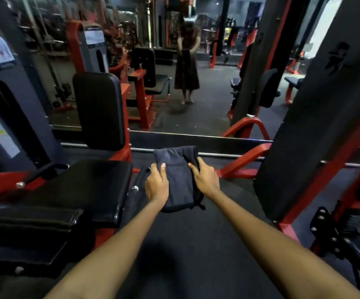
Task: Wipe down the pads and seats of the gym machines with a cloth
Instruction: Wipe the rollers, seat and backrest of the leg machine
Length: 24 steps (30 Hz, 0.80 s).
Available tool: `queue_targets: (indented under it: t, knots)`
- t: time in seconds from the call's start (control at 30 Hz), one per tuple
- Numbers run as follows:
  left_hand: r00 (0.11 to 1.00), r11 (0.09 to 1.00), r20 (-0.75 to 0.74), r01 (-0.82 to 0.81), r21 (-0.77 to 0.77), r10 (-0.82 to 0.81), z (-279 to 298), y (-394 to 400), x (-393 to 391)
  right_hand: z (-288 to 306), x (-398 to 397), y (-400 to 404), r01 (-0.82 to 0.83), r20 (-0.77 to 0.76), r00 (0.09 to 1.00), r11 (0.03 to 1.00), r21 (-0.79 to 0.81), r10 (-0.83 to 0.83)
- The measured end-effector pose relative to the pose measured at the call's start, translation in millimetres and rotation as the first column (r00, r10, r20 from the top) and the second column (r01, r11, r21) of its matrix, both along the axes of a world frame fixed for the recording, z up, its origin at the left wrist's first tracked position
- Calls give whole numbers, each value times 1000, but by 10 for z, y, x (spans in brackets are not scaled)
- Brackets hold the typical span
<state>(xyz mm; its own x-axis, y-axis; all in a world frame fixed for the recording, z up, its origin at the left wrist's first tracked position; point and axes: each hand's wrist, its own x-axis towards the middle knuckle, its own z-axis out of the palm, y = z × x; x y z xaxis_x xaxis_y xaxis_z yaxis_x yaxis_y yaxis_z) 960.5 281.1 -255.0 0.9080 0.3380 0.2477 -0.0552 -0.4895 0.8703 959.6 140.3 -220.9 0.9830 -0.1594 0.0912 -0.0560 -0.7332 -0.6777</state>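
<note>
A folded dark grey cloth [178, 175] hangs in the air in front of me, held between both hands. My left hand [156, 183] grips its left edge with the thumb on top. My right hand [206, 179] grips its right edge, fingers curled round it. To the left stands a gym machine with a black seat pad [84, 182] and an upright black back pad [99, 111]. The cloth is apart from both pads, just right of the seat's corner.
A large wall mirror [185, 93] ahead reflects a standing person and more red machines. A red and black machine column [317, 126] rises at right, with a bolted frame [334, 234] low at right. Dark floor [185, 244] lies between the machines.
</note>
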Motion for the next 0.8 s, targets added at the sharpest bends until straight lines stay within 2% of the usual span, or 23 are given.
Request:
queue_targets:
  t: [0.13, 0.3, 0.43, 0.57, 0.8]
  knots:
    - [993, 992, 18, -121, 24, 120, -68, 110, 491, -95, 643, 87, -135, -7, 991, 990, 49, 136]
    - [942, 942, 16, -335, 13, 334, -113, 330, 1000, -83, 1523, 388, -367, -14, 930, 930, -1, 367]
    - [824, 824, -23, -566, -5, 566, 6, 512, 1196, -30, 2085, 782, -586, -49, 810, 809, -40, 584]
    - [679, 680, -34, -732, 35, 733, 68, 746, 1164, -10, 2273, 1227, -749, -42, 663, 661, -55, 747]
    - [463, 469, -84, -879, 80, 882, 3, 1041, 1015, -78, 2337, 1818, -895, -72, 443, 436, -94, 894]
